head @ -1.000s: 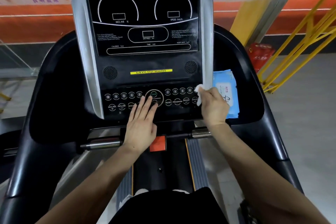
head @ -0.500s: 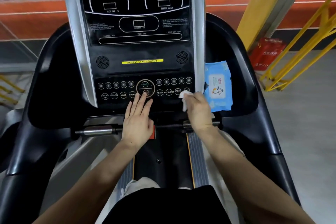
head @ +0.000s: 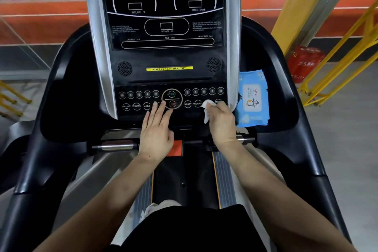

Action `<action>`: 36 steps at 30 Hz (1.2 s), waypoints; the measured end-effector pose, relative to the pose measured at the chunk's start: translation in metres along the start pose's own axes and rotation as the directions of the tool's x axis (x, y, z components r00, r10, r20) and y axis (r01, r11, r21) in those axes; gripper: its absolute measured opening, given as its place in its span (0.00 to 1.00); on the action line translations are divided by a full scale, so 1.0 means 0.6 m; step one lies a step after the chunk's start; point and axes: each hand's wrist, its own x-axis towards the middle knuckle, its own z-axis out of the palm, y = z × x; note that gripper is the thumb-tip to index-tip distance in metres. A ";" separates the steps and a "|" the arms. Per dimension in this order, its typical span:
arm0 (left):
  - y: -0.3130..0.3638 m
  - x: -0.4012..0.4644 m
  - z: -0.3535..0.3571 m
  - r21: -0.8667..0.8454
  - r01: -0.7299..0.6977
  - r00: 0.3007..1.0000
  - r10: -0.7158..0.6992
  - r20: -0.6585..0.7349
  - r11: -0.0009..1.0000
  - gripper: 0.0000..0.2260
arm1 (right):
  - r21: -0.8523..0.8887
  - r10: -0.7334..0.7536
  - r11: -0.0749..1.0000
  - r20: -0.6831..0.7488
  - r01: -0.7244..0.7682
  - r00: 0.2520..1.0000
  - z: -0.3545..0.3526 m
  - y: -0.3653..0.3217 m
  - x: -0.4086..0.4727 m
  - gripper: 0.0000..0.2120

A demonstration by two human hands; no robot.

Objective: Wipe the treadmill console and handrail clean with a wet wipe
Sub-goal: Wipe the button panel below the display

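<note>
The black treadmill console [head: 163, 26] with silver side strips fills the upper middle of the head view. My right hand [head: 222, 122] is shut on a crumpled white wet wipe [head: 207, 111] and presses it on the lower right of the button panel [head: 139, 100], over the speed buttons. My left hand [head: 156, 131] lies flat with fingers spread, its tips by the round START dial [head: 171, 96]. A chrome and black handrail bar [head: 116, 146] runs crosswise just below both hands, partly hidden by my wrists.
A blue wet-wipe pack [head: 252, 98] lies in the console's right tray. Black curved side arms [head: 51, 108] flank the console. An orange safety key tab [head: 177, 148] sits under my left hand. Yellow railings [head: 337, 63] and a red bag [head: 304, 63] stand at the right.
My right hand with the wipe has slid down and slightly left across the right-hand buttons. My left hand stays flat by the START dial. The camera view has shifted a little.
</note>
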 end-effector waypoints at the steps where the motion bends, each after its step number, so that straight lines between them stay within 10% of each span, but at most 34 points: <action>1: -0.006 0.001 -0.002 -0.001 -0.002 1.000 0.002 0.001 1.000 0.31 | 0.023 0.018 1.000 -0.012 -0.018 1.000 0.010 -0.008 0.000 0.15; 28: -0.239 -0.055 -0.078 -0.054 0.092 0.996 -0.093 -0.016 0.994 0.33 | -0.297 -0.382 0.873 0.076 0.387 0.921 0.218 -0.196 -0.047 0.05; 36: -0.296 -0.075 -0.091 0.026 0.189 0.968 -0.191 0.163 0.982 0.35 | -0.278 -0.479 0.815 0.171 0.508 0.861 0.312 -0.279 -0.055 0.06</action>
